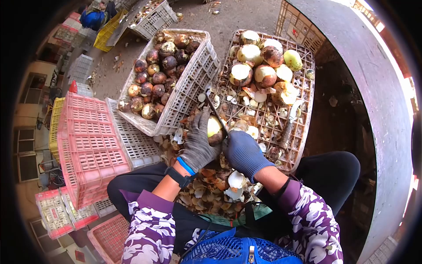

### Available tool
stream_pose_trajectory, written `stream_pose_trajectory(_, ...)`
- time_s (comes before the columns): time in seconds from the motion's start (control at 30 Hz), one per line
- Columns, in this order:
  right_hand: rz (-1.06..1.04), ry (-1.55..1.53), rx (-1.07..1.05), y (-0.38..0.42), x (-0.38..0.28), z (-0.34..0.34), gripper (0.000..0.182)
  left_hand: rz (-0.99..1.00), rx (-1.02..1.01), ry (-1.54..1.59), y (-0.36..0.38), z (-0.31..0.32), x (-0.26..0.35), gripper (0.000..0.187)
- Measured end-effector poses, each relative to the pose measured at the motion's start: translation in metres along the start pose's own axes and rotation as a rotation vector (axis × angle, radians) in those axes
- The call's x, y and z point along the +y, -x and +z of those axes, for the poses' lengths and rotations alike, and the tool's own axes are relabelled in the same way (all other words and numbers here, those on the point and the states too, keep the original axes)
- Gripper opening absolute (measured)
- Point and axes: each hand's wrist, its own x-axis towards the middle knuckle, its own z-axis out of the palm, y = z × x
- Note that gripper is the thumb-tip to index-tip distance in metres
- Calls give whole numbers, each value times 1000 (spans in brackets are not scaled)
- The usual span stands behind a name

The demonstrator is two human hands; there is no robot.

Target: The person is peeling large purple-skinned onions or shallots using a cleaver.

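In a grey glove, my left hand (198, 141) grips a partly peeled round onion-like bulb (214, 126), pale on top and brown below. My right hand (243, 152), in a blue-grey glove, is closed on a knife (216, 110), whose dark blade lies against the bulb's right side and points up and away. Just beyond is an upturned lattice crate (306, 127) bearing several peeled and half-peeled bulbs (249, 53) and many scraps. To the left, a white crate (193, 79) is filled with brown unpeeled bulbs (159, 78).
Peelings (200, 193) are heaped between my legs. Pink crates (94, 141) stand at the left, beside a white one (136, 132). A grey panel (373, 101) rises along the right. At the far upper left, a person in blue (92, 18) sits near a yellow crate (110, 31).
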Motion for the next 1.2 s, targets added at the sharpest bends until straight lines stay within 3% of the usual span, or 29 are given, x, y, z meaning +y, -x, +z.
stream_pose_trajectory(0.17, 60, 70, -86, -4, -5, 1, 25, 8, 56, 67, 6, -2, 4, 82)
stream_pose_trajectory(0.27, 40, 87, -86, -3, -7, -2, 25, -198, -44, 304, 5, -6, -6, 86)
stream_pose_trajectory(0.37, 33, 77, -40, -3, -2, -1, 25, -308, -67, 750, 8, -5, -44, 85)
stream_pose_trajectory(0.4, 32, 69, -14, -4, 2, 2, 26, -363, -54, 692, 2, -9, -44, 81)
stream_pose_trajectory(0.5, 54, 48, 13, -7, 13, 8, 25, -547, 3, 1478, 6, -36, -37, 78)
stream_pose_trajectory(0.53, 28, 23, 27, -7, 21, 10, 27, -464, 18, 1564, 7, -41, -41, 69)
stream_pose_trajectory(0.63, 217, -595, -74, -4, 37, 17, 24, -371, -57, 1739, -2, -64, -41, 74)
stream_pose_trajectory(0.67, 288, -813, -101, 1, 29, 10, 22, -355, -33, 1763, -3, -65, -43, 78)
stream_pose_trajectory(0.77, 164, -1070, -78, 27, -6, -35, 17, -358, -36, 1825, -6, -68, -45, 82)
stream_pose_trajectory(0.8, 146, -1068, -67, 37, -16, -49, 15, -495, 68, 1823, -6, -68, -38, 86)
stream_pose_trajectory(0.9, -1, -1020, 7, 56, -23, -66, 16, -355, -78, 1788, -15, -79, -24, 87)
stream_pose_trajectory(1.03, 16, -860, -219, 61, -18, -69, 19, -321, -136, 1795, -20, -67, -15, 85)
stream_pose_trajectory(1.13, 69, -901, -173, 67, -19, -71, 19, -233, -210, 1798, -30, -64, -1, 77)
stream_pose_trajectory(1.2, 131, -975, -169, 69, -23, -79, 19, -277, -171, 1825, -32, -58, 3, 74)
